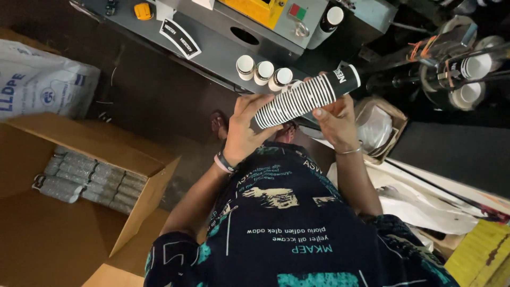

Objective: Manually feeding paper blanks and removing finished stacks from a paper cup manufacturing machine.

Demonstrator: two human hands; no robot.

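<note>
— While the camera looks straight down, what takes up the most room?

— On the left, an open cardboard box (79,212), with wrapped sleeves of cups (90,180) lying in rows inside it. Behind it sits a white plastic sack (42,82). Across the top runs a grey machine (223,37) with a yellow panel.

— And the person?

— A dark patterned shirt (287,223) fills the lower middle. Both arms reach up from it toward the machine.

— What do the hands have?

— A long stack of paper cups (305,95), black with thin white stripes, held nearly level, rising slightly toward the right. It sits in front of the machine's lower edge, above the shirt.

— How is it gripped?

— The left hand (244,130) is curled around the stack's lower left end, fingers closed on it, with a wristband below. The right hand (337,119) closes on the stack from beneath, near its middle, thumb pressed on the side; a thin bangle circles that wrist.

— Anything small nearby?

— Three cup stacks (264,72) poke out of the machine just beside the held stack, white open ends toward us.
</note>
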